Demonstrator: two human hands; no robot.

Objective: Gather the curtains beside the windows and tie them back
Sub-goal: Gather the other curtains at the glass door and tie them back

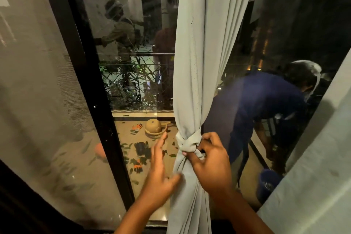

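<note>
Beyond the glass door (133, 43) we observe a night balcony floor (121, 157) scattered with leaves, orange work gloves (136, 128) and an overturned tan pot (154, 127) at mid-frame. A black door frame (91, 85) runs diagonally down the left, with a mesh screen (38, 81) further left. At right, a person in a dark blue shirt (256, 104) bends over beside a blue bucket (267, 182). We note the grey curtain (205, 43) hanging down the centre, gathered and tied into a knot (187, 141) low in the frame. The right hand (210, 159) pinches fabric at the knot's lower right. The left hand (159, 173) is released, fingers extended, thumb touching the curtain below the knot.
</note>
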